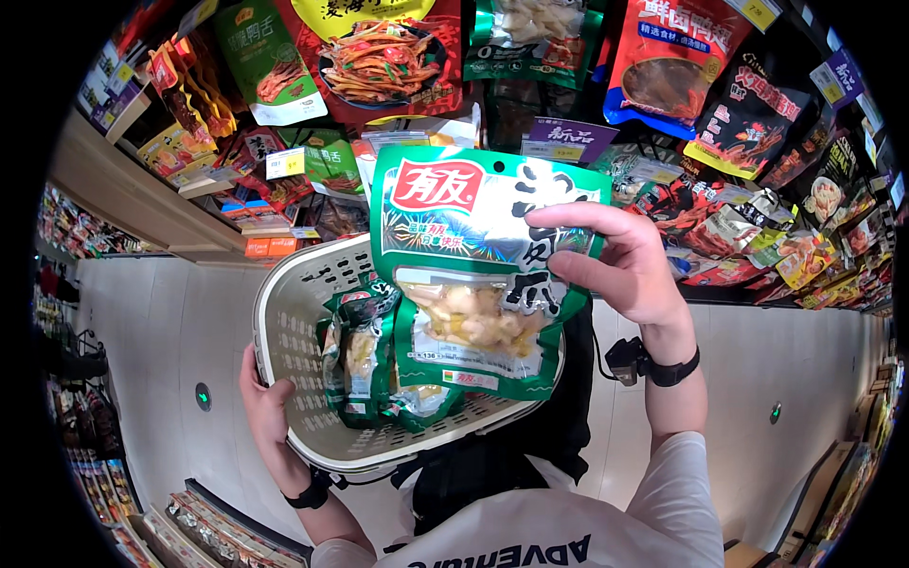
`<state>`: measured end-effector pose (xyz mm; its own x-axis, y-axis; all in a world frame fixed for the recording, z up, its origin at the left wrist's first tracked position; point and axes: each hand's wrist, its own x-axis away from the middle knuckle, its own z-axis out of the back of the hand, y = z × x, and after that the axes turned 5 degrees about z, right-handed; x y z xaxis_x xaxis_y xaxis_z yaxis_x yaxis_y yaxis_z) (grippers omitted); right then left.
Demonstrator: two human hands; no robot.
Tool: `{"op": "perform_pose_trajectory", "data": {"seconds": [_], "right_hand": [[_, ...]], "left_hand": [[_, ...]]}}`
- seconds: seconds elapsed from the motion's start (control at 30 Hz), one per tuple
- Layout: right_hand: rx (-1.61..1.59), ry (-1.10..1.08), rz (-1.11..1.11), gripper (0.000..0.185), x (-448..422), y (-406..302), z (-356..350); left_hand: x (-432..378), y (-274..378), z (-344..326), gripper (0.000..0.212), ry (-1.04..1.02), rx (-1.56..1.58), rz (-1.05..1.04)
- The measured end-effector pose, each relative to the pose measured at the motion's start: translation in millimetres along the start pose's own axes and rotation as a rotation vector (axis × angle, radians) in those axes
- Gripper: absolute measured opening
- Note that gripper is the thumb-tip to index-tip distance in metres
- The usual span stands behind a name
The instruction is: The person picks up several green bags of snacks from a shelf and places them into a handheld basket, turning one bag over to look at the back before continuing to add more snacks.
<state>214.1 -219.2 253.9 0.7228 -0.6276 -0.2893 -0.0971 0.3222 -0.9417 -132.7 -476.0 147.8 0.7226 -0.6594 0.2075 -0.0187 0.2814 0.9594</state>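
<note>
My right hand grips the right edge of a green snack pouch between thumb and fingers. The pouch has a clear window with pale pieces of food, probably chicken feet, and hangs over the right part of a light plastic shopping basket. My left hand holds the basket by its left rim, thumb inside. Inside the basket lie more green pouches of similar look, partly hidden by the held one. Both wrists wear black bands.
Ahead, a store rack holds hanging packs, among them a red pouch, a green-and-white pouch and a black pouch. Price tags stick out near the held pouch. A low shelf stands at the lower left.
</note>
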Motion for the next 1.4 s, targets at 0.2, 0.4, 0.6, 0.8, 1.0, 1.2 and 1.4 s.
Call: {"op": "perform_pose_trajectory", "data": {"seconds": [0.2,0.4,0.6,0.8,1.0,1.2,1.4], "right_hand": [[-0.117,0.054,-0.038,0.042,1,-6,-5],[-0.092,0.094,0.000,0.037,6,-11,-2],[-0.214,0.507,0.339,0.023,49,-3,42],[0.310,0.674,0.174,0.009,91,17,77],[0.474,0.545,-0.019,0.012,67,87,74],[0.193,0.611,-0.139,0.015,20,166,71],[0.090,0.657,-0.063,0.014,-23,179,72]], "left_hand": [[2,2,-1,0.070,0.001,0.017,-0.014],[1,8,-5,0.065,-0.052,0.000,-0.044],[0,-14,13,0.075,0.010,0.058,-0.012],[-4,-28,40,0.076,0.044,0.069,0.011],[-11,-41,59,0.078,0.026,0.060,0.045],[-13,-52,59,0.086,0.221,0.116,0.106],[-7,-39,51,0.087,0.174,0.129,0.103]]}}
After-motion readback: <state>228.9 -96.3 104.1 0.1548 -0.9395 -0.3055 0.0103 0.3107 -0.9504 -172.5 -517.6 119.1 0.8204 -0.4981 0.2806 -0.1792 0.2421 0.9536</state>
